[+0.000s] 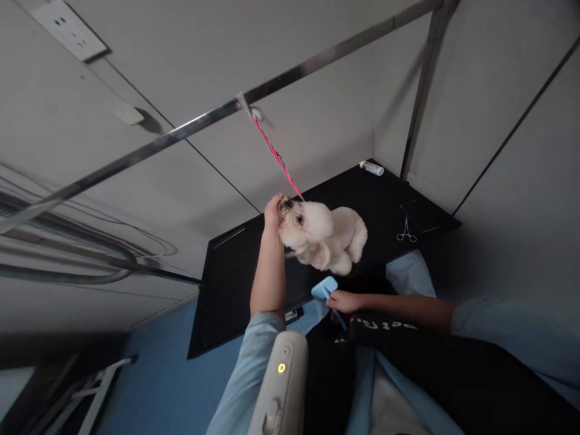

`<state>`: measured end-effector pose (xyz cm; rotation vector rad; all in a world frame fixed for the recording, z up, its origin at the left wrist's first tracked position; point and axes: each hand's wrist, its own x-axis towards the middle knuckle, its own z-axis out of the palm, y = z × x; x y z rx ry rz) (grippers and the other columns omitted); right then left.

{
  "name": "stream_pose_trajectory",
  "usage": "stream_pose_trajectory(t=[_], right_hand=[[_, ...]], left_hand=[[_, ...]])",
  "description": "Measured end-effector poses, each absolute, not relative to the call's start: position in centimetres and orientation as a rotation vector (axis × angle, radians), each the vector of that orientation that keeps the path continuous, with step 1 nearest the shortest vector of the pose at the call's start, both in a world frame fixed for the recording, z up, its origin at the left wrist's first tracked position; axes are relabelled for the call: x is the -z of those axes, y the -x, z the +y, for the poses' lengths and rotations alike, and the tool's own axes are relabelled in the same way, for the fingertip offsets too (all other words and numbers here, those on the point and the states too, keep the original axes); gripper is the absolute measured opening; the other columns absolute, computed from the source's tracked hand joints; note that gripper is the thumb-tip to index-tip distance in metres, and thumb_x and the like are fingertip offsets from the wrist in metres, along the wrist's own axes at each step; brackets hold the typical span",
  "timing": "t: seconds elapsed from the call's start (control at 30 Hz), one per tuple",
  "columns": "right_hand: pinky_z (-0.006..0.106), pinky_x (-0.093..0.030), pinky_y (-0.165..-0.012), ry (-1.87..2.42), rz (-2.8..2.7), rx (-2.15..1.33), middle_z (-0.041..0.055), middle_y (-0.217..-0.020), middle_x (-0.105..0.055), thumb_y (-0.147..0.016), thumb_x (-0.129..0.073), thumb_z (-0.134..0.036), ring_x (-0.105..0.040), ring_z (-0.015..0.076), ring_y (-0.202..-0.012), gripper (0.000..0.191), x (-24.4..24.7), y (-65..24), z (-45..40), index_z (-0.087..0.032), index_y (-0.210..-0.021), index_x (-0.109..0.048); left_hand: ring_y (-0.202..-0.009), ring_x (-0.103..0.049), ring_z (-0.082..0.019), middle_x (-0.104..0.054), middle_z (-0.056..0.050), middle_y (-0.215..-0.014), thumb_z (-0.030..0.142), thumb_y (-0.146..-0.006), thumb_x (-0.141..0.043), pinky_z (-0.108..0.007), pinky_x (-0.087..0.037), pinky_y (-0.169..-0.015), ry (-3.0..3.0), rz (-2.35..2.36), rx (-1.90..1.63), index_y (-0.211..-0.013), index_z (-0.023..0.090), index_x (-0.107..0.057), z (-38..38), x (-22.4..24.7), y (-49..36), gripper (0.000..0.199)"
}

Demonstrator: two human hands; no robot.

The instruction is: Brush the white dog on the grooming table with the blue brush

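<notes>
A small cream-coloured dog point(347, 232) is on a black table point(226, 284), its head turned up toward the left. My left hand point(272, 212) is closed round the dog's muzzle. A pink twisted leash point(274, 152) runs from a metal bar down to the dog's neck area. Below the dog, close to the table's near edge, my right hand point(343, 301) grips a light blue brush point(324, 288) by its handle; the brush does not touch the dog.
The metal bar point(190, 125) crosses above the table. On the table's right part lie scissors point(406, 231) and a white bottle point(371, 168). A grey device point(280, 386) with a yellow light is in the foreground. Hoses point(67, 266) run along the left wall.
</notes>
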<state>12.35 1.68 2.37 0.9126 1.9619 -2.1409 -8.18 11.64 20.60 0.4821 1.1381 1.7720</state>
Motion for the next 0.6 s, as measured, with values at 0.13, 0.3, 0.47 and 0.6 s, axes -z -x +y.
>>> stream_pose_trajectory(t=[0.13,0.3,0.47,0.6], right_hand=[[0.026,-0.058,-0.065,-0.857,2.087,2.320,0.0016,-0.075,-0.073,-0.105,-0.055,-0.023,-0.071,0.0157,-0.068,0.019,-4.8,-11.6,3.4,-0.021,-0.086,-0.057],[0.028,-0.060,-0.076,-1.098,2.222,2.221,0.0006,-0.072,-0.070,-0.105,-0.053,-0.017,-0.071,0.0153,-0.072,0.025,-5.4,-11.1,4.7,-0.021,-0.081,-0.054],[0.027,-0.060,-0.066,-0.797,1.984,2.185,0.0008,-0.071,-0.071,-0.105,-0.054,-0.020,-0.068,0.0148,-0.063,0.023,-3.9,-11.9,3.0,-0.020,-0.082,-0.056],[0.026,-0.061,-0.078,-0.934,2.344,2.351,0.0028,-0.085,-0.076,-0.104,-0.059,-0.022,-0.073,0.0141,-0.078,0.013,-5.5,-10.8,5.4,-0.019,-0.091,-0.060]], left_hand=[[-0.045,-0.056,-0.010,-0.059,0.002,-0.055,0.027,-0.090,-0.071,-0.024,-0.049,-0.055,-0.475,1.139,-1.793,-0.064,0.022,-0.051,12.4,-20.9,7.9,0.033],[-0.047,-0.058,-0.013,-0.058,0.001,-0.052,0.027,-0.092,-0.067,-0.025,-0.049,-0.054,-0.454,1.161,-1.740,-0.065,0.021,-0.055,13.3,-21.0,7.7,0.030],[-0.049,-0.059,-0.014,-0.061,-0.001,-0.055,0.024,-0.096,-0.058,-0.028,-0.051,-0.057,-0.421,1.165,-1.722,-0.066,0.021,-0.058,13.5,-21.2,7.7,0.031],[-0.049,-0.057,-0.014,-0.058,-0.001,-0.054,0.029,-0.098,-0.058,-0.028,-0.049,-0.057,-0.400,1.136,-1.684,-0.065,0.022,-0.057,13.8,-20.7,8.5,0.033]])
